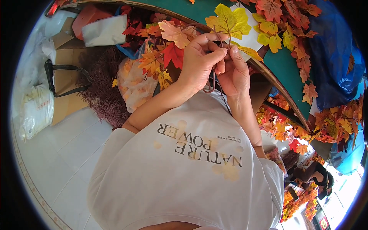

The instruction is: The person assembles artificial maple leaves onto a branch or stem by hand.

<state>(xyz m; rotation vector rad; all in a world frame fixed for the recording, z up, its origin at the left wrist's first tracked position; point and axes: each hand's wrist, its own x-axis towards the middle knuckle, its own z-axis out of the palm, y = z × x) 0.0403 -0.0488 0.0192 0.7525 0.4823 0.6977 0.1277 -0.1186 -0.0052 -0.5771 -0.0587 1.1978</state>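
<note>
Head view: the left hand and right hand are together beside the near edge of the table, fingertips pinched on a thin brown cord; exact finger contact is partly hidden. The cord hangs in a loop below the hands. A yellow leaf sits just to the far side, a red leaf to the left, and a leaf garland to the right. Risks noted: the slack loop could snag, given the crowding leaves; a weak pinch could let the cord slip; a sharp pull could crease nearby leaves.
</note>
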